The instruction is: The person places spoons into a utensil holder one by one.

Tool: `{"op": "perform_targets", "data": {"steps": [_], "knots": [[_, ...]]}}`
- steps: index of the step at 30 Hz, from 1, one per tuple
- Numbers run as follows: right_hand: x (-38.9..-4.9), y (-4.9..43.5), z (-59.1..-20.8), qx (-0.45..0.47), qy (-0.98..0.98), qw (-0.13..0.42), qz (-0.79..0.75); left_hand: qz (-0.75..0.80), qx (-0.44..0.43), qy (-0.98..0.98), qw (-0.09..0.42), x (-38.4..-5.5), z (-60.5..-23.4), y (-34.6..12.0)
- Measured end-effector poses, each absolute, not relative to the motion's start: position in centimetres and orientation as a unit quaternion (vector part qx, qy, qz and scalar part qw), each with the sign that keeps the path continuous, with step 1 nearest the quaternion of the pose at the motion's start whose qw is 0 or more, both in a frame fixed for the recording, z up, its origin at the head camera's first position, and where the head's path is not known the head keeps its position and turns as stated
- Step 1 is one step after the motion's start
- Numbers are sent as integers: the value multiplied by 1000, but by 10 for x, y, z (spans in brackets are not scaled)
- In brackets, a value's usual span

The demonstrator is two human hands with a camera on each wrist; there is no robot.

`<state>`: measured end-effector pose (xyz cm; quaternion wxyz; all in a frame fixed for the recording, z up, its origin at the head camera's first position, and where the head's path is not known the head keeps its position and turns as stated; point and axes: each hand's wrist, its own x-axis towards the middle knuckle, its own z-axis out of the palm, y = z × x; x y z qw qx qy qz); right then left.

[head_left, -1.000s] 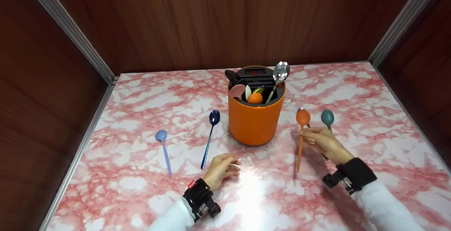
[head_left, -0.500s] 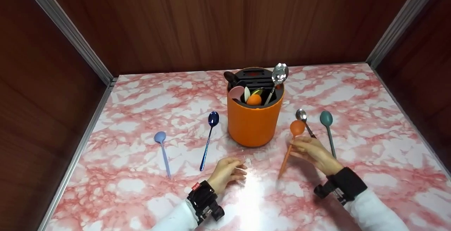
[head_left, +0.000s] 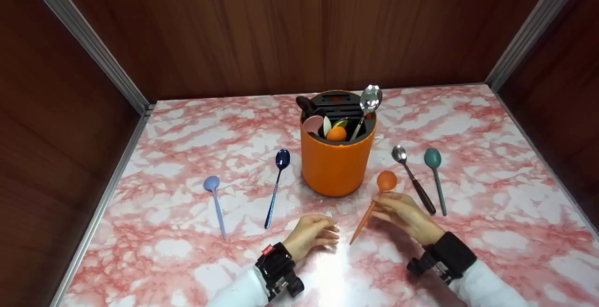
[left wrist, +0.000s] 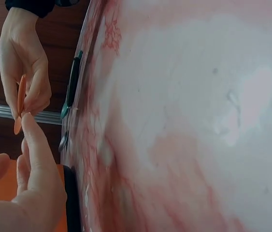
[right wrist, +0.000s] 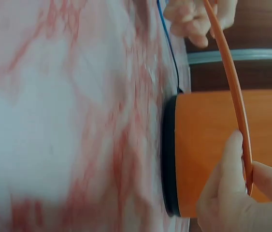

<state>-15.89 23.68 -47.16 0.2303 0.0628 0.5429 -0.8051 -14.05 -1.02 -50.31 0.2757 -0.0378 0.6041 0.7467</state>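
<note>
My right hand [head_left: 406, 215] pinches an orange spoon [head_left: 386, 181] by its handle near the bowl, raised above the marbled table. The handle slants down to the left, its end pointing towards my left hand [head_left: 310, 236]. In the right wrist view the thumb and fingers grip the long orange handle [right wrist: 232, 79]. My left hand holds nothing; its fingers are relaxed and lie a short way left of the handle's end. Behind both hands stands an orange utensil holder [head_left: 334, 171] with a black slotted top, filled with several spoons, among them a silver spoon [head_left: 370, 98] sticking up.
On the right lie a silver spoon with a brown handle [head_left: 419, 191] and a teal spoon [head_left: 433, 158]. A dark blue spoon [head_left: 282, 159] and a light blue spoon [head_left: 212, 184] lie on the left. Dark wood-grain panels [head_left: 234, 35] enclose the table at the back and sides.
My right hand has carried the orange spoon left and nearer to me, its handle tilting towards my left hand. The brown-handled spoon is now uncovered. My left hand has shifted slightly right.
</note>
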Motion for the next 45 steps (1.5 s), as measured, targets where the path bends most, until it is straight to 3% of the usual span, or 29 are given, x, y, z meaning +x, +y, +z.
{"op": "perform_targets", "data": {"steps": [18,45], "knots": [[-150,214,-479,89,569,240,-781,706,15,618,346,-138,-497,-5],[-146,215,-444,62,571,218,-789,658,45,667,345,-140,-455,2]]}}
